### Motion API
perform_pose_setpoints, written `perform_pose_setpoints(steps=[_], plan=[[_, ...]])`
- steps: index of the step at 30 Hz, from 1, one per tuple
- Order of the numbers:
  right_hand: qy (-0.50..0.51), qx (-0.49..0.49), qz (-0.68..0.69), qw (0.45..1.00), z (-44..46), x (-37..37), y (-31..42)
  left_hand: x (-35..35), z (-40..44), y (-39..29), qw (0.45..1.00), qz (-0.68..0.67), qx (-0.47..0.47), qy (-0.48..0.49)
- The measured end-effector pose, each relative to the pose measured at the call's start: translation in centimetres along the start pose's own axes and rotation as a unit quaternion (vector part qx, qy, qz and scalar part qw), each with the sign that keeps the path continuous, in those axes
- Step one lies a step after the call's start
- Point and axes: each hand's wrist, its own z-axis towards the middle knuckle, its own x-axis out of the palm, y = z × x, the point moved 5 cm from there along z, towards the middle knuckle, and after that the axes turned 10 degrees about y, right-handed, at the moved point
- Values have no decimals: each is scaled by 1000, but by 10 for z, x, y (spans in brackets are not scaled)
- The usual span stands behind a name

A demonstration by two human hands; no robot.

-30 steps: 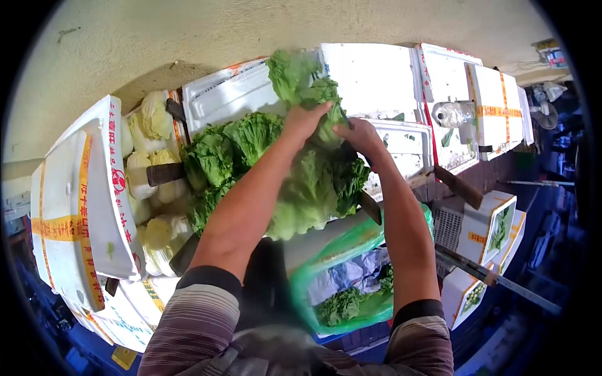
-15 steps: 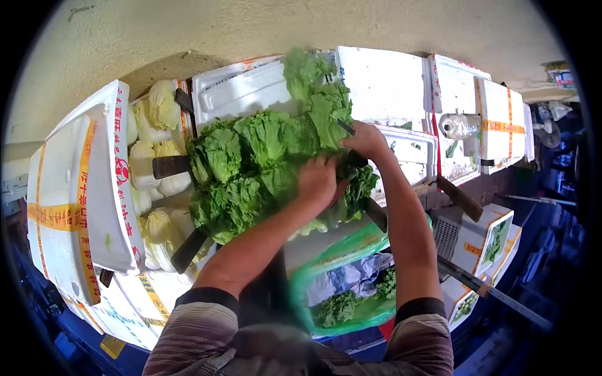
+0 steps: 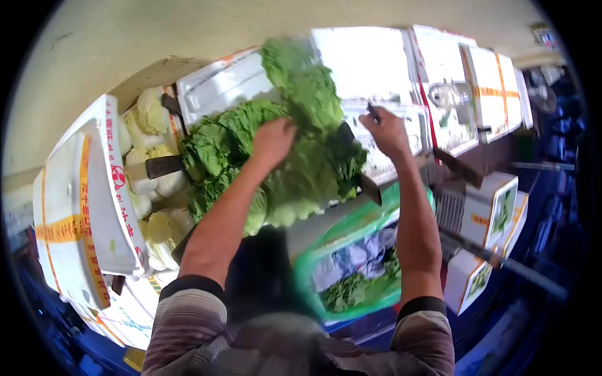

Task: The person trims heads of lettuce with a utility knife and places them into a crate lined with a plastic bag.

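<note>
Leafy green lettuce heads point(image 3: 216, 147) are packed in front of me, and a pale leafy part point(image 3: 301, 178) is smeared by motion. My left hand point(image 3: 274, 139) is over the lettuce, its fingers curled down into the leaves and partly blurred. To the right of the pile, my right hand point(image 3: 385, 128) is raised, closed around a small dark blade-like tool point(image 3: 374, 114). Between the hands, taller lettuce leaves point(image 3: 313, 88) lean towards the back against the white foam boxes.
Napa cabbages point(image 3: 150, 169) fill a box on the left, beside foam lids point(image 3: 69, 213). Foam boxes point(image 3: 360, 59) line the wall, with a plastic bottle point(image 3: 446, 95) on the right. A green bag-lined box point(image 3: 307, 276) holds greens below. Dark wooden slats point(image 3: 458, 168) jut out.
My left hand has moved left and back across the lettuce. My right hand has drawn away rightward from the leaves with the dark tool. The view has shifted slightly.
</note>
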Motion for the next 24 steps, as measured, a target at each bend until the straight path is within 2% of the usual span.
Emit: perform_pose_setpoints(steps=[2,4,6,8,10,12,13,14,16,17,18,19,21,22,24], plan=[[-65,30,92,993,-50,-27,-6,-7,-2,-4,999,-26,-24,-8],[-116,87,200,969,-110,-41,-29,-12,-8,-14,993,-117,10,-29],[-141,126,325,927,-174,-44,-49,-21,-30,-49,990,-134,-52,5],[-138,144,413,888,-242,-33,-80,-1,-44,-61,990,-76,-87,78],[-172,183,459,852,-307,-9,-123,15,-59,-70,998,-15,-37,46],[-194,274,471,816,-377,24,-168,9,-85,-92,995,-46,8,-83],[-216,311,491,785,-410,44,-183,16,-100,-103,988,-118,30,-95],[-203,328,475,791,-442,71,-208,19,-116,-111,975,-188,49,-107],[-202,402,536,714,-491,122,-224,47,-164,-147,974,-207,94,-20],[-193,433,514,715,-512,146,-230,72,-188,-154,966,-224,127,34],[-181,462,491,716,-532,168,-238,107,-210,-151,957,-254,114,83],[-166,467,432,753,-552,192,-250,136,-234,-160,943,-260,60,198],[-138,467,305,818,-587,222,-264,199,-280,-137,917,-148,22,369],[-131,483,321,804,-605,234,-270,226,-309,-132,891,-152,-5,429],[-121,506,351,779,-629,251,-281,272,-356,-109,863,-111,3,493]])
